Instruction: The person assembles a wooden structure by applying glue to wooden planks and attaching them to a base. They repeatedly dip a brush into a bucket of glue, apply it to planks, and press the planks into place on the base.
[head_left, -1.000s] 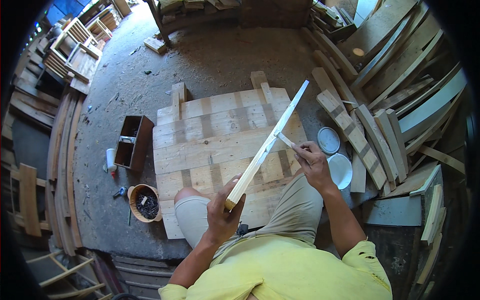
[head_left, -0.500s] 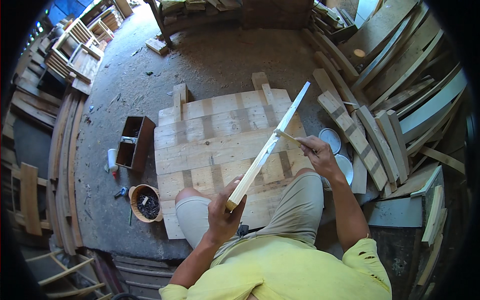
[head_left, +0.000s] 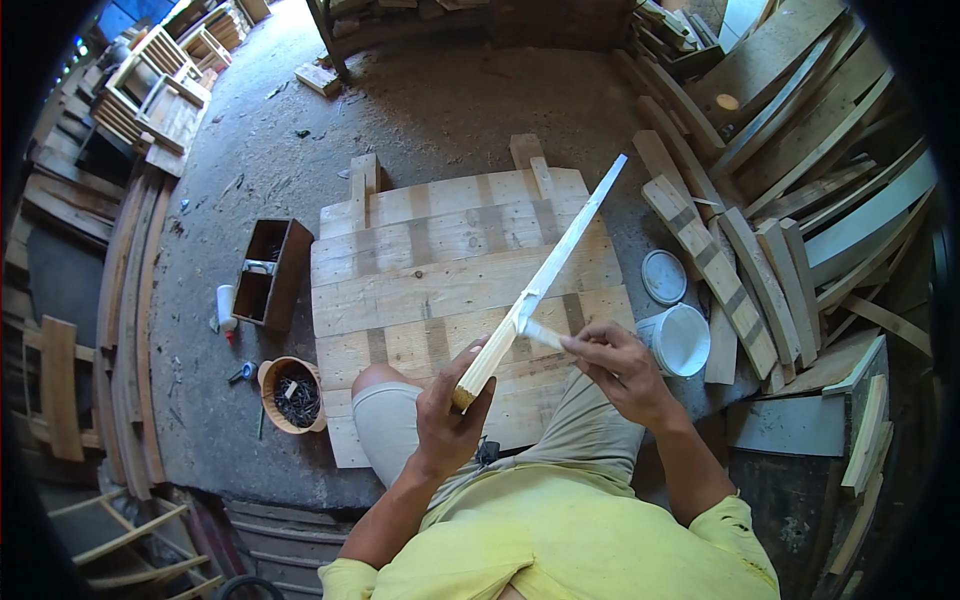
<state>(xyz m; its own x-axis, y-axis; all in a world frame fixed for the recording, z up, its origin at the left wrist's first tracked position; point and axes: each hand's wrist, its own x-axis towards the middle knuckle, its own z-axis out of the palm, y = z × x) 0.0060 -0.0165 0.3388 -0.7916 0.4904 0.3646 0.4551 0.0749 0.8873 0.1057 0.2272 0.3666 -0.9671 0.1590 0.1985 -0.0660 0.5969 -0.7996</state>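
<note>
My left hand [head_left: 446, 418] is closed round the near end of a long narrow wooden strip [head_left: 486, 366], which slants up and away to the right over my lap. White paste coats its upper face from the far tip to about the middle; the nearer part is bare yellowish wood. In my right hand [head_left: 628, 376], a thin flat stick [head_left: 545, 336] is pinched between thumb and fingers. The stick's whitened end touches the strip near the border of the paste. Below lies a panel of pale planks [head_left: 390, 300], with my legs over its near edge.
A white bucket [head_left: 652, 330] and its round lid [head_left: 663, 277] stand right of the panel. To the left are a wooden box [head_left: 290, 262], a white bottle [head_left: 226, 305] and a basket [head_left: 268, 388] of dark nails. Stacked boards [head_left: 712, 262] crowd the right side.
My right hand has drawn the stick down along the strip toward me, and the white paste now reaches nearer my left hand. The bucket at right shows more fully.
</note>
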